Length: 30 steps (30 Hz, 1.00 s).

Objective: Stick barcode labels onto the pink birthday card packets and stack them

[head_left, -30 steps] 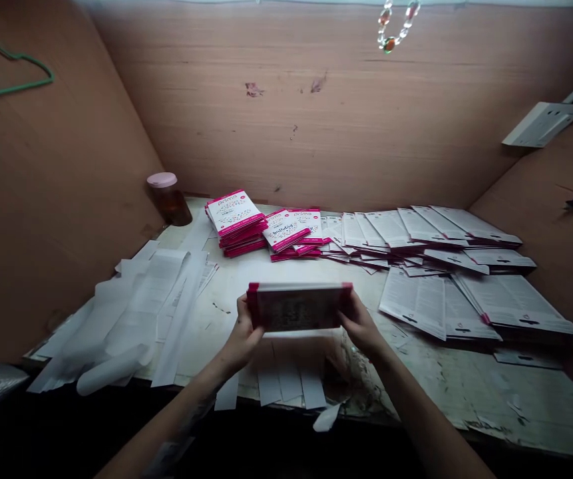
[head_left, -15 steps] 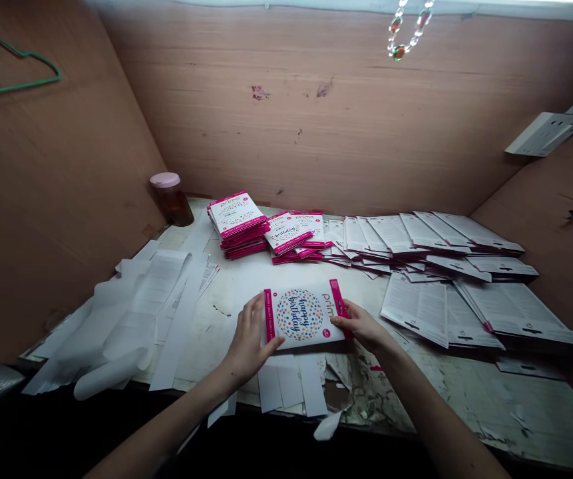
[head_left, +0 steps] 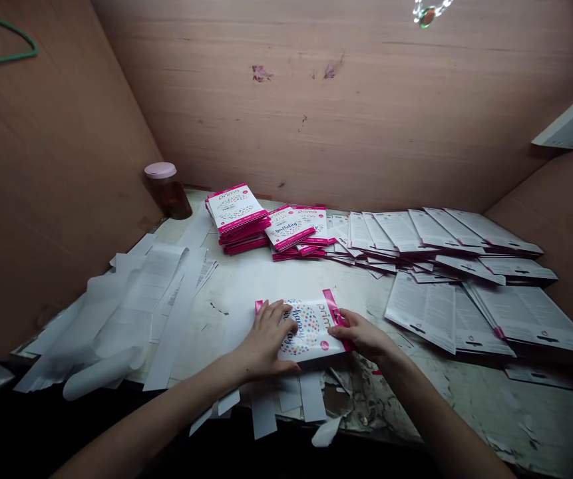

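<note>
A white and pink balloon packet (head_left: 311, 329) printed "happy birthday" lies turned sideways near the table's front edge. My right hand (head_left: 363, 332) pinches its right end, thumb on top beside the pink strip. Across the packet's left half rests my left hand (head_left: 269, 336), fingers spread on its face and thumb along the near edge, covering part of the print. Beyond them stand a stack of the same packets (head_left: 236, 213), face up, and a smaller, looser pile (head_left: 291, 229) beside it.
Packets lying back side up (head_left: 420, 306) spread over the table's right side. Loose white paper sheets (head_left: 116, 306) cover the left, near a brown jar (head_left: 171, 199) with a pink lid. Paper strips (head_left: 313, 396) overhang the front edge. Wooden panels (head_left: 316, 133) enclose the table.
My left hand has moved from the packet's left edge onto its printed face. The right hand keeps its hold. The camera view has shifted slightly.
</note>
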Tool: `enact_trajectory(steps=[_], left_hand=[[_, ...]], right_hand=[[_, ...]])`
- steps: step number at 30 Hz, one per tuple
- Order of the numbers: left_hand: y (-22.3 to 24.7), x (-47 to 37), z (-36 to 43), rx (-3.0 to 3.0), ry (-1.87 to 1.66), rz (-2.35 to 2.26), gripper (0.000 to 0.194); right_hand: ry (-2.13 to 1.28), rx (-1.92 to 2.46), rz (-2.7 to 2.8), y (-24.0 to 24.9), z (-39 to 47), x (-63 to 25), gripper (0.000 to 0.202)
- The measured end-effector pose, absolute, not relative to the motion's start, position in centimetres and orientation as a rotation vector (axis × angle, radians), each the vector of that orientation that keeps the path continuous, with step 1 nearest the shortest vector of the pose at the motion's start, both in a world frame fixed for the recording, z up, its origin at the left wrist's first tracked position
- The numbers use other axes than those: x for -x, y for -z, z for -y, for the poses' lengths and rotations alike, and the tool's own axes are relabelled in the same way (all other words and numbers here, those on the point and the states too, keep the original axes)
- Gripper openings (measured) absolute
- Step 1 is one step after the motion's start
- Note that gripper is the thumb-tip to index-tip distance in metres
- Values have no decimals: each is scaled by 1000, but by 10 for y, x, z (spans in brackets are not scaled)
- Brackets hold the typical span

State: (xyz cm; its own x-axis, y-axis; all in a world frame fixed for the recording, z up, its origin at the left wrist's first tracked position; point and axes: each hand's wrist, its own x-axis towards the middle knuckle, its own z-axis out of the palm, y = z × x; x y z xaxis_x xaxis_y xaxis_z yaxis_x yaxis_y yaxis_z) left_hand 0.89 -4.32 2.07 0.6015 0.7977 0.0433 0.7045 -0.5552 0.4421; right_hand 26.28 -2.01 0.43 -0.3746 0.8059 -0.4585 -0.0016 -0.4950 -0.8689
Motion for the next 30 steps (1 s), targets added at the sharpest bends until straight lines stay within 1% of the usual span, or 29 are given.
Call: enact_trajectory(steps=[3,5,7,9,10,11,13,15,17,19,22,25,28,30], left_hand=[[-16,-8,42,-2478,-275,-1182,62],[-12,-8,41,-2488,-244,-1158,64],[-9,-8,39,-2495,-220,-1146,66],[-6,-9,38,-2503,-206,-1132,66],[-5,-10,38,-2510,-206,-1123,67],[-3,-11,38,-2518,-212,-1115,67],[-1,-12,38,-2537,-238,-1113,67],[0,-14,39,-2553,-250,-1127,66],[-1,-15,39,-2558,-239,-1137,67],[-3,-15,39,-2557,-218,-1137,69],[-5,-14,40,-2547,-219,-1140,73],[-3,-14,42,-2536,-268,-1148,80],[0,-13,43,-2552,-297,-1145,83],[1,-12,44,-2557,-305,-1150,83]], right_hand=[[-1717,1519,1260,10,26,-263,44],[-1475,1706,1451,20,30,-265,36],[-1071,1796,1672,23,33,-266,30],[-590,1746,1813,21,28,-261,25],[-437,1715,1845,19,20,-256,23],[-374,1704,1863,16,9,-247,22],[-459,1764,1878,10,-20,-225,22],[-573,1828,1853,6,-55,-200,32],[-601,1884,1806,7,-85,-178,42],[-636,1941,1768,10,-106,-165,45],[-704,1952,1750,12,-119,-159,35],[-769,1852,1757,4,-111,-166,21],[-804,1647,1794,-9,-79,-180,8],[-805,1513,1828,-12,-48,-193,8]])
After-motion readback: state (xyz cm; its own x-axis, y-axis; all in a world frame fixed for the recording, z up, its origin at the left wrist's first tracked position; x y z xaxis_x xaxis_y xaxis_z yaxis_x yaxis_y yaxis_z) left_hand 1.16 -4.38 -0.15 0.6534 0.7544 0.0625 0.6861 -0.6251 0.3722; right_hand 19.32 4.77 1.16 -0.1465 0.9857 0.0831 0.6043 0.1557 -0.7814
